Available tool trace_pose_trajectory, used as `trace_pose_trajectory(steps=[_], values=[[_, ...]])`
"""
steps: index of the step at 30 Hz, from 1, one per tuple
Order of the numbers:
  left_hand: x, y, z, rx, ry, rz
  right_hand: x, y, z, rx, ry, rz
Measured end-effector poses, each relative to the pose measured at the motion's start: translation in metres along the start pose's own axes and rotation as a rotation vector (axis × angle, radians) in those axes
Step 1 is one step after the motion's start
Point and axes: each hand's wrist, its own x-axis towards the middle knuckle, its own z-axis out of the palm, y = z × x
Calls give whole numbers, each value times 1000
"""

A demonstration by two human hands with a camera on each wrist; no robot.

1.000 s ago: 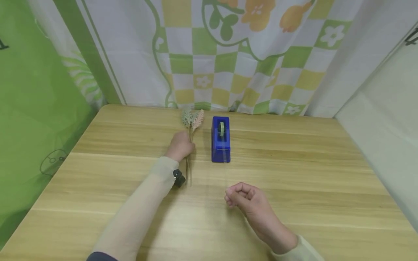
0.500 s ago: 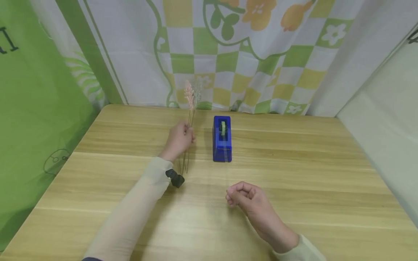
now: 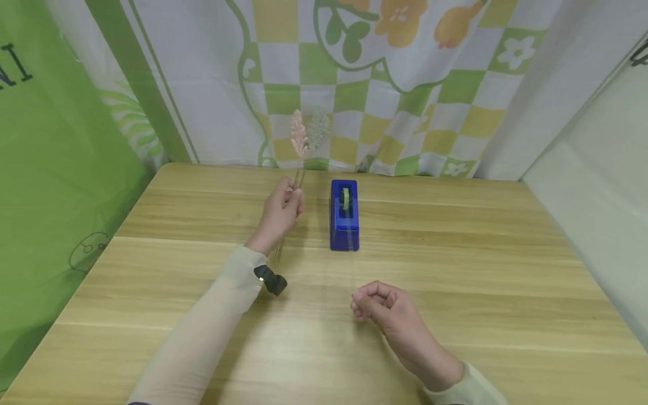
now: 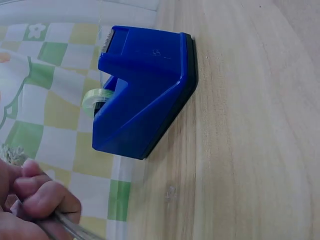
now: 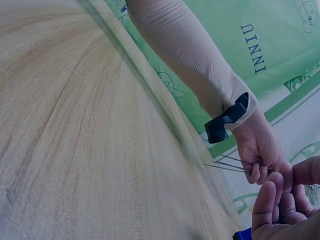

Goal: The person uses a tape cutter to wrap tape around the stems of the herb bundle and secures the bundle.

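While a wooden table [image 3: 455, 270] fills the middle and bottom of the head view, a checked curtain [image 3: 349, 112] hangs across its top. Next in bulk come the person's hands: at left of centre the left hand [image 3: 280, 208] curls its fingers round the stems of two artificial sprigs, and at lower right of centre the right hand [image 3: 392, 318] brings thumb and fingertips together, apparently on the end of a tape strip. The blue dispenser [image 3: 336, 239] stands upright on the table at centre, just beside the sprigs; its thick body suggests enough weight to resist a light pull. Slighter still, the pink sprig [image 3: 298, 135] and grey-green sprig [image 3: 318, 128] (their heads overlap the curtain at upper centre) tilt a little rightward; both are probably light, with stiff, thin stems and heads easily crushed, so the bare stem below the heads is the sound place to hold. Smallest are the tape roll [image 4: 95, 101], seated in the dispenser, and the faint tape strip [image 3: 351, 270], likely limp, sticky and best pinched at its very end.
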Motion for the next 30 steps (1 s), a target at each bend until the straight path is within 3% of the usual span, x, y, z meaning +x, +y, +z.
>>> trace_pose_trajectory(steps=[5,14,22,30], values=[[0,-1,0,16,44,22,0,-1,0,0,6,1],[-1,1,-1,-106,48,-41,-1,-1,1,-1,23,3],[-4,1,-3,-63,64,-62,-1,-1,0,2,20,15],[-8,-2,-8,-20,55,-14,0,0,0,0,14,3]])
